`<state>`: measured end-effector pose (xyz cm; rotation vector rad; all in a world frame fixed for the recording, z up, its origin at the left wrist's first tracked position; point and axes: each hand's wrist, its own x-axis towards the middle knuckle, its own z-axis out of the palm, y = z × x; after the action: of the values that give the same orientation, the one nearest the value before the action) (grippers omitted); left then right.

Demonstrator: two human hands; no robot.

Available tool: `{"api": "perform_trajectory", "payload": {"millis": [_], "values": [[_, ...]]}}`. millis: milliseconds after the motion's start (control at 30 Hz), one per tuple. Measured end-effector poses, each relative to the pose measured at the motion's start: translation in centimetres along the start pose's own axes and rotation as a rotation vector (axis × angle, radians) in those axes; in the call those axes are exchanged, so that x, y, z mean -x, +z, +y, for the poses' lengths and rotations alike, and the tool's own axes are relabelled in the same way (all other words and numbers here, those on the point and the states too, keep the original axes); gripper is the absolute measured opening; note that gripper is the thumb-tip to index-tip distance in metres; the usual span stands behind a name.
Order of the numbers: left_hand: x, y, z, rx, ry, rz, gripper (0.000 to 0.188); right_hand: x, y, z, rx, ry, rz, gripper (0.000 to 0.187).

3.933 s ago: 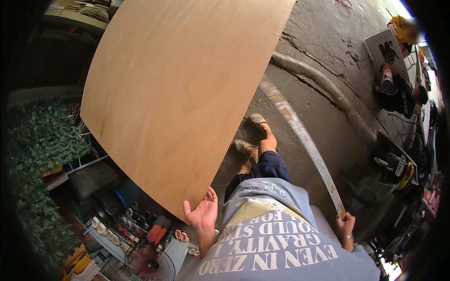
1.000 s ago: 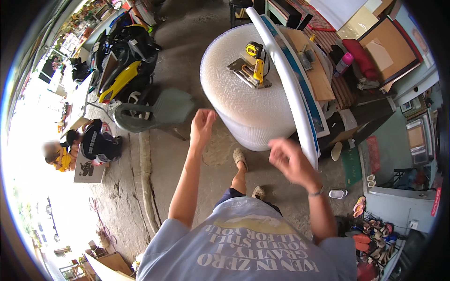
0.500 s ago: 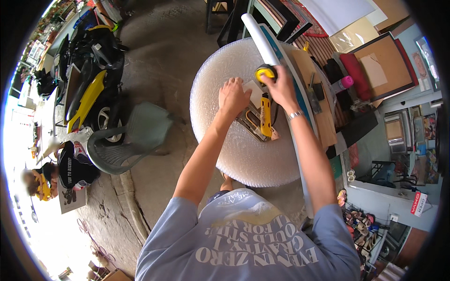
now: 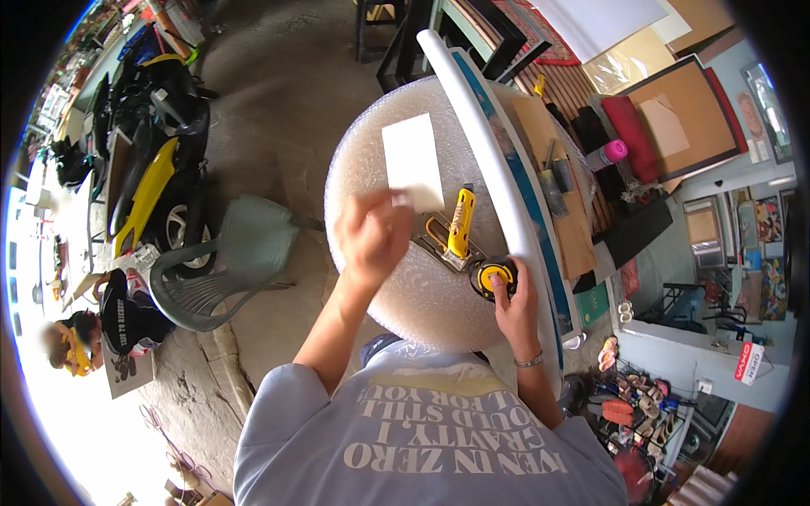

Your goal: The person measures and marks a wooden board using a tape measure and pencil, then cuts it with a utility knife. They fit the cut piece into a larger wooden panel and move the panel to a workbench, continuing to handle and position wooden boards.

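My right hand (image 4: 518, 312) grips a round black and yellow tape measure (image 4: 487, 277), thumb on its yellow face, at the right side of the bubble-wrapped round top (image 4: 422, 312). My left hand (image 4: 369, 236) is raised over the left part of that top. Its fingers look bent but are smeared by motion; a blurred pale patch shows at their tips, and I cannot tell if it is held. Just beyond lies a white rectangular sheet (image 4: 411, 152). Between my hands rests a yellow utility knife (image 4: 461, 223) on several metal tools, partly hidden.
A long white roll (image 4: 481, 126) runs along the top's right side, beside a blue-edged panel (image 4: 540, 219) and a wooden board (image 4: 574, 240). A green plastic chair (image 4: 253, 244) stands left, near a black and yellow motorbike (image 4: 152, 185). Dark frames (image 4: 498, 34) lean beyond.
My right hand has drawn the tape measure back toward me. My left hand has come back and left, lifting off the white sheet, which is now uncovered.
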<state>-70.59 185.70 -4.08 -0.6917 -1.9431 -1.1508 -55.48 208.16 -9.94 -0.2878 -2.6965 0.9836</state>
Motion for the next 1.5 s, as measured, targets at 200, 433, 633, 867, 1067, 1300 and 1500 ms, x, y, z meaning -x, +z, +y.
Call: {"api": "perform_trajectory", "payload": {"millis": [200, 433, 633, 867, 1067, 1300, 1500], "values": [[6.1, -3.3, 5.8, -0.093, 0.127, -0.079, 0.032, -1.8, -1.4, -3.2, 0.031, -0.280, 0.014, 0.044], [11.0, -3.4, 12.9, 0.370, -0.337, -0.048, 0.025, -1.1, -1.9, -4.3, -1.172, 0.107, -0.665, 0.028], [15.4, -1.0, 14.1, -0.175, -0.385, -0.103, 0.025, -1.0, -0.5, -2.5, -0.758, -0.064, -0.539, 0.010], [31.1, -1.2, 11.0, 1.056, -1.811, 0.439, 0.061, -0.8, -1.9, 0.5, -0.696, -0.165, -0.561, 0.017], [31.3, 1.9, 10.4, 1.310, -1.835, 0.391, 0.039, -0.2, -1.2, 1.0, -0.707, -0.155, -0.638, 0.017], [31.5, 2.2, 11.1, 0.908, -1.602, -0.743, 0.024, -0.1, -1.8, 0.4, -0.534, -0.279, -0.656, 0.021], [29.0, -0.6, 13.4, 0.643, -1.246, -0.632, 0.020, 0.5, -3.3, 0.0, -0.425, -0.377, -0.661, 0.023]]}}
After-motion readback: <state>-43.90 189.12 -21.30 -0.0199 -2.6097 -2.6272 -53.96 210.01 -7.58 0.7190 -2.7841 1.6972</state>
